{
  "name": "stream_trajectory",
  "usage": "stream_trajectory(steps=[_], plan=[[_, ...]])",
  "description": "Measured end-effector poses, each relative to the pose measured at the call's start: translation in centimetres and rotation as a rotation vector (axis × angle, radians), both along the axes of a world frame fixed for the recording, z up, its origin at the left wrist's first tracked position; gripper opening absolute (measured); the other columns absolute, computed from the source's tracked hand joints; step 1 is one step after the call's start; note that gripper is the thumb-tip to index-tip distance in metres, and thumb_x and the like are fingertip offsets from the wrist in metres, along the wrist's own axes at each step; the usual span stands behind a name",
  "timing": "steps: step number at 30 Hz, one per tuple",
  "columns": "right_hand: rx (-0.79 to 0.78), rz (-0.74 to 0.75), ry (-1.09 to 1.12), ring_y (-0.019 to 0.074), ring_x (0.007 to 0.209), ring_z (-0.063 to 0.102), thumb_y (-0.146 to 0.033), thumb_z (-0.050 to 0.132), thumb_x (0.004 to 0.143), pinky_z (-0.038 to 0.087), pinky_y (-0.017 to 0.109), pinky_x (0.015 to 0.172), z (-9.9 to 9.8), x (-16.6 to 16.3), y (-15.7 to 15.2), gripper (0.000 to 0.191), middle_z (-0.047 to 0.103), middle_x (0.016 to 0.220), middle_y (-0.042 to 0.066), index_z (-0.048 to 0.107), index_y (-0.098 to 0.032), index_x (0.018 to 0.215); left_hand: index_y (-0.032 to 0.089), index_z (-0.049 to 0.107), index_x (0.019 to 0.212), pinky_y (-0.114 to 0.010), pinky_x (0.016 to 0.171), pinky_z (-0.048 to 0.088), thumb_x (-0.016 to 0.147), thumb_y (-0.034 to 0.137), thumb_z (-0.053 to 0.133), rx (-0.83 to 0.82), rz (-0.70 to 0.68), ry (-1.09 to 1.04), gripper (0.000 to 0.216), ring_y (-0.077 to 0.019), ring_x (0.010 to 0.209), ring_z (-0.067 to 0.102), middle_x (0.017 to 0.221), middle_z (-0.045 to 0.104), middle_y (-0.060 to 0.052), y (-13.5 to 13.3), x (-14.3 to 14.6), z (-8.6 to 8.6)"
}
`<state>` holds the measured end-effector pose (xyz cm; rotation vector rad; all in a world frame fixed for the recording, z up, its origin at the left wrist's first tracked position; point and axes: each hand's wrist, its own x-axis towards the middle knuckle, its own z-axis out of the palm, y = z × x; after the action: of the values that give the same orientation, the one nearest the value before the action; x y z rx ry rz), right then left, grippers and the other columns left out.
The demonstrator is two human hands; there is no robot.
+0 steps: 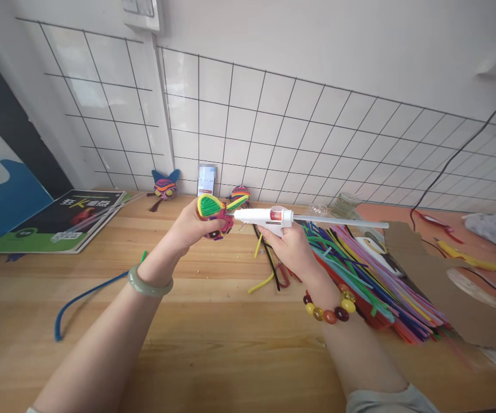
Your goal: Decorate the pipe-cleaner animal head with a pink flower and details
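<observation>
My left hand [194, 226] is closed around a small mask-shaped figure of coiled pipe cleaners [213, 213], green, yellow and pink, held above the wooden table [213, 344]. My right hand [288, 248] grips the handle of a white hot glue gun [265, 217]. Its nozzle points left and touches the figure. A clear glue stick [342, 222] juts from the gun's back to the right. A pale green bangle sits on my left wrist and a beaded bracelet on my right.
A thick pile of coloured pipe cleaners [372, 275] lies right of my hands, with cardboard [437, 275] beyond. A blue pipe cleaner [84, 298] lies left. A booklet [58, 221], finished masks [164, 186], a glass jar [346, 205] and a black cable [449, 166] line the tiled wall.
</observation>
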<state>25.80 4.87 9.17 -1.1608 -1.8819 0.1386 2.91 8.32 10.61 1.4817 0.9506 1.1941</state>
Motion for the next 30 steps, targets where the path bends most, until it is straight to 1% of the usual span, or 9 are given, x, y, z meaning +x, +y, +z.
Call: stream_trajectory(steps=[4,9,19,24,30], plan=[[-0.016,-0.01,-0.021,0.0256,0.097,0.067,-0.037,0.056,0.089,0.054,0.035,0.08,0.0,0.05,0.06,0.024,0.072,0.102,0.01,0.066,-0.018,0.101,0.017,0.066,0.089,-0.026,0.052,0.043,0.061,0.025,0.079,-0.008,0.007,0.006,0.031,-0.0174,0.063,0.061,0.076,0.07,-0.004,-0.2,0.08,0.19],[-0.005,-0.017,-0.03,0.027,0.098,0.067,-0.037,0.057,0.089,0.054,0.035,0.08,-0.03,0.03,0.03,0.024,0.072,0.101,0.011,0.065,-0.018,0.101,0.017,0.067,0.088,-0.026,0.052,0.043,0.058,0.024,0.08,-0.02,0.009,-0.004,0.033,-0.0176,0.062,0.061,0.075,0.07,-0.004,-0.22,0.12,0.37],[-0.008,-0.023,-0.046,0.0259,0.091,0.068,-0.035,0.056,0.089,0.054,0.035,0.078,0.27,-0.01,-0.22,0.023,0.072,0.097,0.011,0.063,-0.017,0.102,0.017,0.067,0.095,-0.026,0.054,0.045,0.062,0.027,0.079,-0.012,-0.006,0.03,0.036,-0.0189,0.068,0.063,0.08,0.071,-0.005,0.06,-0.07,-0.01],[-0.016,-0.025,-0.036,0.0274,0.098,0.067,-0.036,0.057,0.089,0.054,0.035,0.079,0.14,0.17,-0.14,0.023,0.072,0.101,0.012,0.064,-0.018,0.101,0.017,0.067,0.094,-0.027,0.053,0.045,0.062,0.029,0.08,-0.015,-0.024,0.022,0.036,-0.02,0.068,0.065,0.081,0.072,-0.006,-0.01,-0.1,0.12],[0.003,-0.013,-0.002,0.0248,0.093,0.068,-0.037,0.058,0.089,0.054,0.034,0.079,0.1,0.11,-0.05,0.023,0.073,0.1,0.01,0.064,-0.018,0.099,0.017,0.066,0.095,-0.027,0.053,0.045,0.062,0.028,0.079,-0.024,-0.035,0.013,0.037,-0.0202,0.066,0.065,0.079,0.072,-0.006,0.12,-0.12,0.0]])
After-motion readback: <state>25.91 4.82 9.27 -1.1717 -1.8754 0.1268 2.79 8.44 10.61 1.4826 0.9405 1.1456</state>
